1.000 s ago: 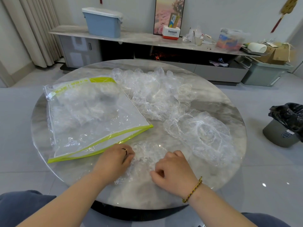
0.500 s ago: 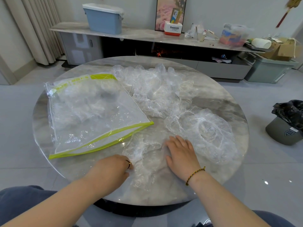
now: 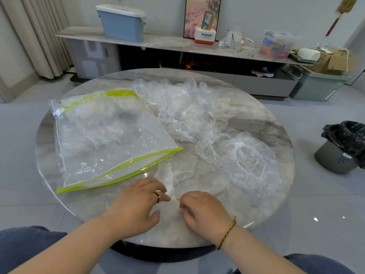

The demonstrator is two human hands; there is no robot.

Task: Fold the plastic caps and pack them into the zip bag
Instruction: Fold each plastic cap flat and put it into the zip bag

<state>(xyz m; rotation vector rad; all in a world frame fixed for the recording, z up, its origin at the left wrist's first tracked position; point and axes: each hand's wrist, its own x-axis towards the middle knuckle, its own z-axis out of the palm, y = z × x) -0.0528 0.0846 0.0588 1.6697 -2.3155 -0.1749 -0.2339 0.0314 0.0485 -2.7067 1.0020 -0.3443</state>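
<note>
sitting at the left of the round surface (image 3: 69, 196), the zip bag (image 3: 110, 139) is lying flat, its green-trimmed near edge seeming to gape a little. it is already holding a crumpled batch of clear caps, so part of the packing is looking done. moving right, the left hand (image 3: 138, 204) is curling its fingers (image 3: 163, 192) onto one cap (image 3: 177, 180) and appears to be pinching the film. just beside it, the right hand (image 3: 203, 212) is doing the same, fingers clenched on that cap's near hem. this cap is lying flattened just below the bag's near edge, thin, see-through and wrinkled, so its fold is looking only half made. further right, a loose pile (image 3: 183, 111) at the back and a spread-out cap (image 3: 243, 161) are waiting unfolded, so plenty is remaining to fold and pack.
</note>
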